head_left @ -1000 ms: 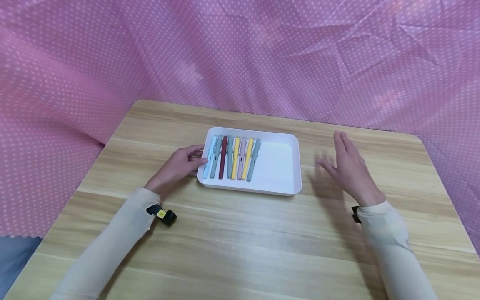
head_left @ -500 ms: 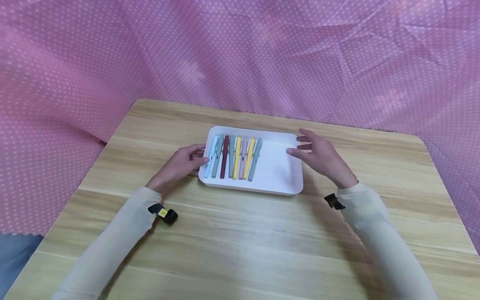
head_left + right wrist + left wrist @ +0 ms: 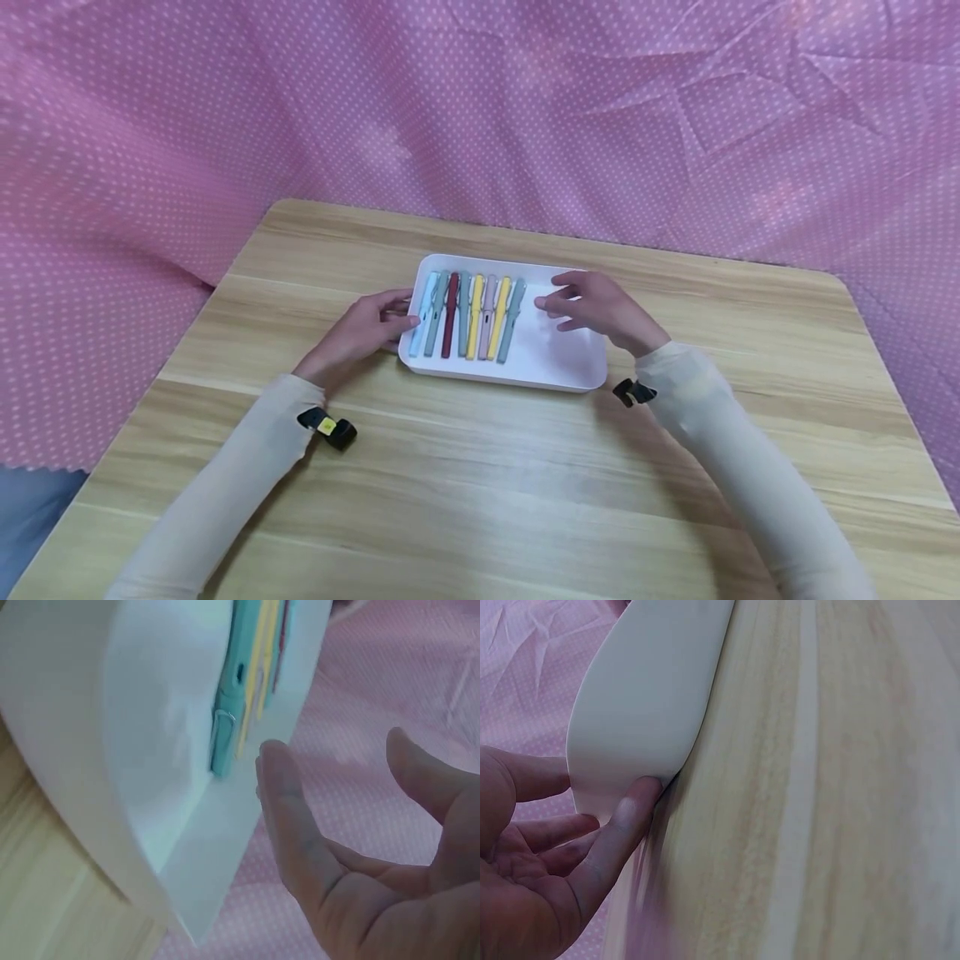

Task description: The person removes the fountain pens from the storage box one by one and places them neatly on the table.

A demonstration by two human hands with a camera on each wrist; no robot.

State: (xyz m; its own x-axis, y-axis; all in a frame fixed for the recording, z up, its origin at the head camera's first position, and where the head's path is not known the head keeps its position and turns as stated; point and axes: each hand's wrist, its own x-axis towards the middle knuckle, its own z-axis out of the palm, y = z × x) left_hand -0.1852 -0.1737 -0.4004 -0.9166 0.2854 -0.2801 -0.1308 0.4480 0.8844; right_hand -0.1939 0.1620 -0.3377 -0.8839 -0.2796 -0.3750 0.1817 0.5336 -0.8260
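A white tray [image 3: 540,350] lies on the table with several pens side by side in its left part. They are light blue, grey-green, dark red, yellow and pale purple; the rightmost is a grey-green pen [image 3: 512,321]. My left hand [image 3: 363,327] grips the tray's left end, thumb over the rim and fingers against the outer wall [image 3: 645,712]. Above the tray's right part hovers my right hand [image 3: 600,307], fingers loosely bent and apart, holding nothing. In the right wrist view, its forefinger [image 3: 289,795] points toward the teal-looking pen's clip end, with a gap between.
The wood-grain table [image 3: 465,483] extends around the tray on all sides. A pink dotted cloth [image 3: 480,108] hangs behind the table and at both sides. Black wrist straps [image 3: 326,427] sit on both sleeves.
My right hand has swung left from beside the tray to over its right part, its fingers bending more. The left hand stays at the tray's left end; the pens look unmoved.
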